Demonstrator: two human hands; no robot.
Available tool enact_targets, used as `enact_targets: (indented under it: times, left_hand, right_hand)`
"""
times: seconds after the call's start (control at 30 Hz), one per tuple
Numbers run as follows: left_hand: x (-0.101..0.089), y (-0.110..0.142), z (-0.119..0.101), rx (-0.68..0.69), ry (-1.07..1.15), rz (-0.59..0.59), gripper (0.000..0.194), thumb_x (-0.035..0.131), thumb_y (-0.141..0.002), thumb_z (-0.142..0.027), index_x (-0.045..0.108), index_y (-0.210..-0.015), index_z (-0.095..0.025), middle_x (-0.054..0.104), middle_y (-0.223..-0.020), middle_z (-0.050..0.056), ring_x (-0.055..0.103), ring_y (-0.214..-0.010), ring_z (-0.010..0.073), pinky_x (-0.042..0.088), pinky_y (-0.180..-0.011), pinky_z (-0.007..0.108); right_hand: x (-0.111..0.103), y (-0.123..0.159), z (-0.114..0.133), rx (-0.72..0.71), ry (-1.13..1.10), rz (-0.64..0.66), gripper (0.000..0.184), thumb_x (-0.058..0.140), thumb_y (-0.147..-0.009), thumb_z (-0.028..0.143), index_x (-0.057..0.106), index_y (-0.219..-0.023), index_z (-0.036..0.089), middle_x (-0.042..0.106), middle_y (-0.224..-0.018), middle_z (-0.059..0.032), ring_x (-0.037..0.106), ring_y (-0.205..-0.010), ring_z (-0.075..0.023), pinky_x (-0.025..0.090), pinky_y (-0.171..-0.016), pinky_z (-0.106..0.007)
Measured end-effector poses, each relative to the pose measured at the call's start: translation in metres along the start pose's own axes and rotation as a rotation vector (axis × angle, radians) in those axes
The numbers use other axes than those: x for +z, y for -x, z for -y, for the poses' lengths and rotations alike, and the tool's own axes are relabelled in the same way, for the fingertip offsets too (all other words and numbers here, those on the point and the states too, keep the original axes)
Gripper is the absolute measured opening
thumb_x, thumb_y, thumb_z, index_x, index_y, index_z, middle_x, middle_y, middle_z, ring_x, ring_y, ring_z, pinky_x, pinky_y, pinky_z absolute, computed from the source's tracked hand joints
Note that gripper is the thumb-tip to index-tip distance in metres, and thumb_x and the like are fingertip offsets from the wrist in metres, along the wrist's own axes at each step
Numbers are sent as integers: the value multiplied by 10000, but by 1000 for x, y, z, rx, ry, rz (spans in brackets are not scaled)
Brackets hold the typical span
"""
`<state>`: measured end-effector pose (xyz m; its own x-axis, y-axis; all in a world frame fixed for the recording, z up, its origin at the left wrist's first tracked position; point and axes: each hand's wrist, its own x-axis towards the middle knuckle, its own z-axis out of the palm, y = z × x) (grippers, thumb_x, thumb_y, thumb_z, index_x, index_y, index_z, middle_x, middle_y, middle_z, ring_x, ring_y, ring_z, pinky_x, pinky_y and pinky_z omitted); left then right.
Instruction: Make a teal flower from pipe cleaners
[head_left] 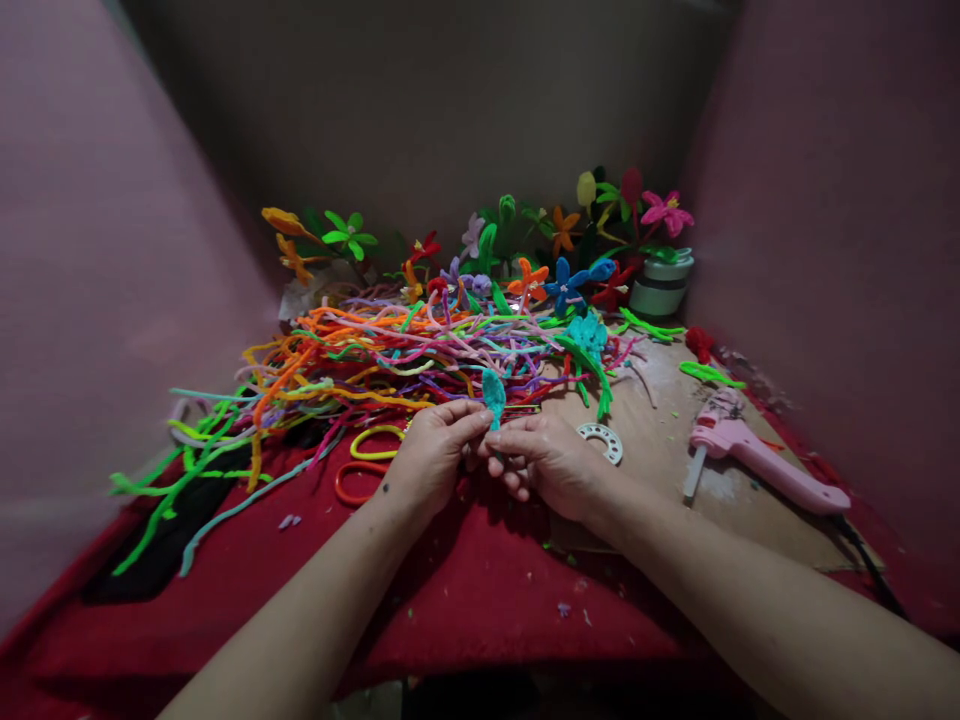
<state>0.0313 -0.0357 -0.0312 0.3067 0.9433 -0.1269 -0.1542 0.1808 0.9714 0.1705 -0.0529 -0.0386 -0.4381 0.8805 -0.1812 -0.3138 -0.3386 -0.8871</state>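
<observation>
A turquoise pipe-cleaner petal [493, 390] stands upright between my two hands, its narrow lower end pinched. My left hand [442, 445] grips it from the left with thumb and forefinger. From the other side, my right hand [544, 455] closes its fingertips on the same lower end. The bottom of the petal is hidden by my fingers. Beside my left hand lie scissors [360, 478] with one yellow and one red handle loop. A white ring-shaped disc with holes [602, 441] rests to the right of my right hand.
Many coloured pipe cleaners [360, 350] are heaped behind my hands. Finished pipe-cleaner flowers [566, 285] line the back, near a pale jar [660, 285]. A pink glue gun [750, 455] lies on the cardboard [660, 510] at right. Red cloth [480, 600] covers the table.
</observation>
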Motion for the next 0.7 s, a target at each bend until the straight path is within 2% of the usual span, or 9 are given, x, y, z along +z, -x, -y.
enact_targets:
  times: [0.2, 0.3, 0.4, 0.5, 0.6, 0.7]
  left_hand:
    - [-1, 2, 0, -38, -31, 79, 140, 609, -739, -263, 571, -734, -129, 557, -520, -3, 507, -426, 80, 324, -407, 175]
    - [1, 0, -6, -37, -59, -2, 135, 653, -685, -228, 582, -758, -139, 536, -509, -32, 483, -412, 66, 336, -413, 172]
    - [9, -8, -22, 52, -191, -94, 135, 656, -681, -244, 594, -738, -138, 482, -465, -58, 398, -371, 35, 289, -381, 156]
    - [27, -24, -42, 170, -267, -42, 101, 631, -688, -213, 573, -662, -134, 476, -449, -56, 368, -360, 28, 241, -361, 155]
    - [55, -49, -53, 166, -346, 40, 182, 596, -707, -194, 516, -553, -135, 476, -411, -40, 374, -329, 40, 223, -344, 170]
    - [82, -81, -53, 154, -383, 24, 186, 574, -725, -176, 506, -555, -143, 480, -378, -37, 343, -280, 44, 220, -332, 181]
  right_hand:
    - [3, 0, -1, 25, -29, -47, 127, 581, -707, 234, 567, -653, 120, 541, -492, 21, 432, -339, -54, 320, -292, -157]
    - [3, -2, -3, 10, -36, -18, 135, 567, -723, 240, 542, -645, 133, 544, -501, 20, 444, -344, -64, 342, -291, -167]
    - [5, -2, -4, 41, 28, -8, 110, 562, -721, 219, 548, -652, 135, 542, -500, 20, 449, -349, -65, 349, -299, -165]
    - [8, 0, -5, 46, 159, -23, 95, 536, -702, 162, 554, -613, 133, 541, -500, 17, 440, -345, -62, 348, -305, -167]
    - [11, 1, -4, 3, 315, -76, 118, 508, -700, 147, 549, -589, 145, 517, -481, 28, 420, -335, -63, 331, -306, -171]
    - [12, 0, -2, -10, 418, -132, 129, 469, -692, 107, 562, -618, 155, 487, -464, 45, 392, -323, -62, 312, -316, -174]
